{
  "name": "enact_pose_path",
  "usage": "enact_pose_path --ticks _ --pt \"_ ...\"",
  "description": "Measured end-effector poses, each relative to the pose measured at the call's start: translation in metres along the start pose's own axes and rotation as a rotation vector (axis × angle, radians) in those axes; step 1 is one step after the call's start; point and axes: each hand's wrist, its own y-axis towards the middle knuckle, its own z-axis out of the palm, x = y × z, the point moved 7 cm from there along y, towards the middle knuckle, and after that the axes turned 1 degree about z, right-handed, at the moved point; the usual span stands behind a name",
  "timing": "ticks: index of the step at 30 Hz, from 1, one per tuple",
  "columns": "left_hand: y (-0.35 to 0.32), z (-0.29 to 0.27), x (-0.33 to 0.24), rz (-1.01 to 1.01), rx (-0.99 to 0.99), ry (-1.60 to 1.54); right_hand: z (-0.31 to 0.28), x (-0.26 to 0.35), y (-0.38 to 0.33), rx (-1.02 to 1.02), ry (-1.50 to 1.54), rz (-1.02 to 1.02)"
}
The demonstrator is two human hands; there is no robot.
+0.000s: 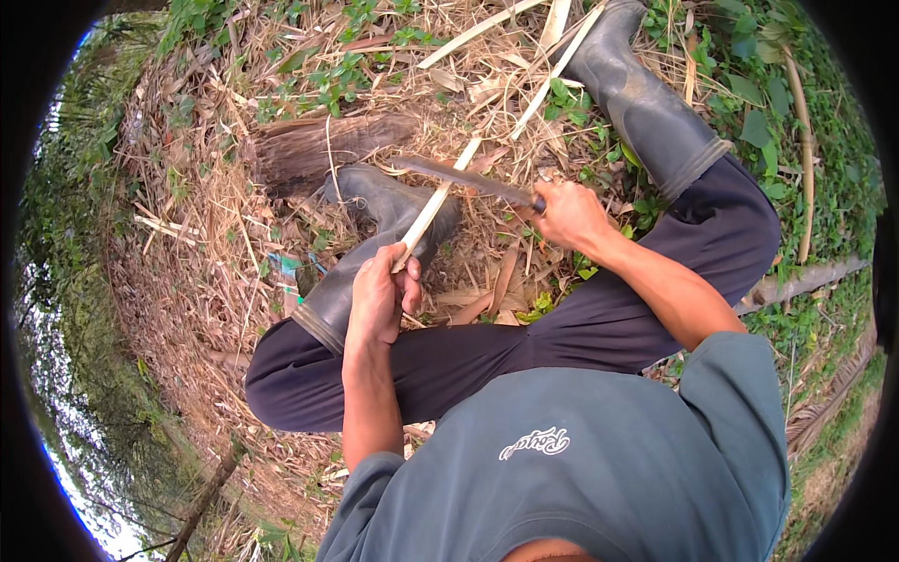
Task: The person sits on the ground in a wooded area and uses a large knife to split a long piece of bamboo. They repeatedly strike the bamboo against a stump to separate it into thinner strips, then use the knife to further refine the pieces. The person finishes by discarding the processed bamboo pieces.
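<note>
I watch one pale bamboo strip [438,201] slanting up from my left hand [379,298], whose fingers are wrapped tight around its lower end above the left knee. One dark long-bladed knife [464,176] lies across the strip's upper part, its handle clenched in my right hand [568,215]. Two black rubber boots [379,245] rest on dry straw-covered ground [206,262], legs in dark trousers [599,323]. At least three more split pale strips [552,56] lie beyond, near one brown log [318,150].
</note>
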Motion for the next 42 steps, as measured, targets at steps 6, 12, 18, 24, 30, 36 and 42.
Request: enact_pose_path --ticks 6,12,18,24,30,36,42 --pt "-0.002 0.013 0.009 -0.079 0.087 -0.083 0.001 0.056 -0.012 -0.065 0.131 -0.333" --pt "0.003 0.012 0.011 -0.057 0.086 -0.129 0.016 0.036 0.000 -0.084 0.100 -0.278" --pt "0.004 0.027 -0.001 -0.041 0.131 -0.199 0.012 -0.007 0.026 -0.011 0.009 0.005" --pt "0.015 0.009 0.002 -0.032 0.158 -0.256 -0.005 -0.011 0.021 0.001 -0.005 -0.070" --pt "0.013 0.004 -0.006 -0.012 0.111 -0.206 0.019 -0.054 0.061 -0.079 0.002 0.155" --pt "-0.013 -0.010 -0.061 0.324 -0.225 0.585 0.024 -0.062 0.064 -0.010 -0.020 0.273" --pt "-0.037 -0.002 -0.135 0.855 -0.506 1.277 0.025 -0.067 0.066 -0.057 0.004 0.185"
